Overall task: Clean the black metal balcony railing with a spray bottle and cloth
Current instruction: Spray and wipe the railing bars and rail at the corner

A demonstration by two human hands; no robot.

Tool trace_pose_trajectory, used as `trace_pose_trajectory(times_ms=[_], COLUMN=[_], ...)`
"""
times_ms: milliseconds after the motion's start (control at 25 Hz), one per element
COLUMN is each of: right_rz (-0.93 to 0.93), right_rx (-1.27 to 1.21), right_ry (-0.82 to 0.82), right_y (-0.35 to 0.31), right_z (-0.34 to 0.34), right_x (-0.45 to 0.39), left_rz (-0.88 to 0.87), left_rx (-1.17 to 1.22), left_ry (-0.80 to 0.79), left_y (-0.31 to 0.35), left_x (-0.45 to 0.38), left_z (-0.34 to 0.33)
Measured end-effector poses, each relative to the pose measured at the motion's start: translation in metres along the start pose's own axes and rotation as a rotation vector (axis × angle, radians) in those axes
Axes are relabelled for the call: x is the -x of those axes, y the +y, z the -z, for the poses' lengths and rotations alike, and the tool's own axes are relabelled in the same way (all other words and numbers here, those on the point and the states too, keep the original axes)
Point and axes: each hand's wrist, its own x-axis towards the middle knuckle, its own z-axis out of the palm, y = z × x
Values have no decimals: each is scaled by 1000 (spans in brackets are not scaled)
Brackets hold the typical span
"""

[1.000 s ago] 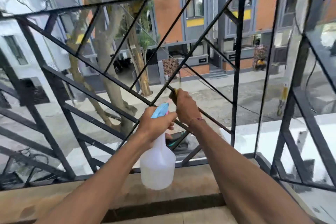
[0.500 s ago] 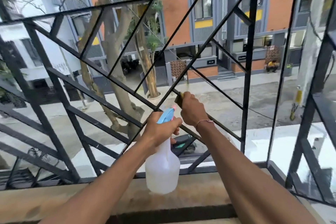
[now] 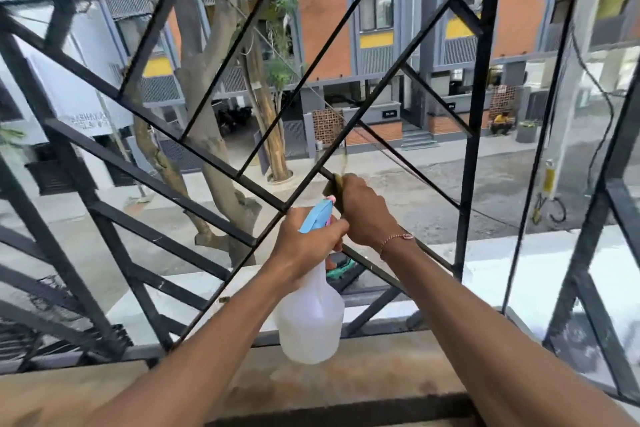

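Left hand (image 3: 308, 246) curled round the neck of a translucent white spray bottle (image 3: 311, 319), blue trigger head above the knuckles; contents not discernible. Just beyond, right hand (image 3: 363, 211) gripping a yellowish cloth (image 3: 336, 185) around a diagonal bar of the black railing (image 3: 474, 156). Versus half a second ago: same grips, cloth at about the same spot on the bar.

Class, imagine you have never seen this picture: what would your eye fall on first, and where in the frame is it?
Most likely the two bare arms reaching in from the bottom to the middle of the frame. The left hand grips a white spray bottle with a blue trigger head, and just right of it the right hand holds a yellowish cloth around a diagonal bar. The black metal railing crosses the whole view, with a street below.
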Motion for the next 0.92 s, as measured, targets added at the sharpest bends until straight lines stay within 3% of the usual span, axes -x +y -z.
trace_pose_trajectory(times_ms=[320,480,640,800,920], right_rz=[68,-103,-304,-501,-516], right_rx=[-97,-83,-67,-66,-24], right_ry=[52,75,-20,-39,-66], right_y=[11,72,138,137,112], right_z=[1,-21,-39,-47,-37], right_x=[37,76,110,96,82], left_rz=[48,69,102,80,59], left_rx=[29,-20,-8,-10,-12], left_ry=[16,-9,16,26,62], left_y=[4,4,1,7,15], left_x=[14,14,17,6,0], left_z=[1,-2,-13,-21,-17])
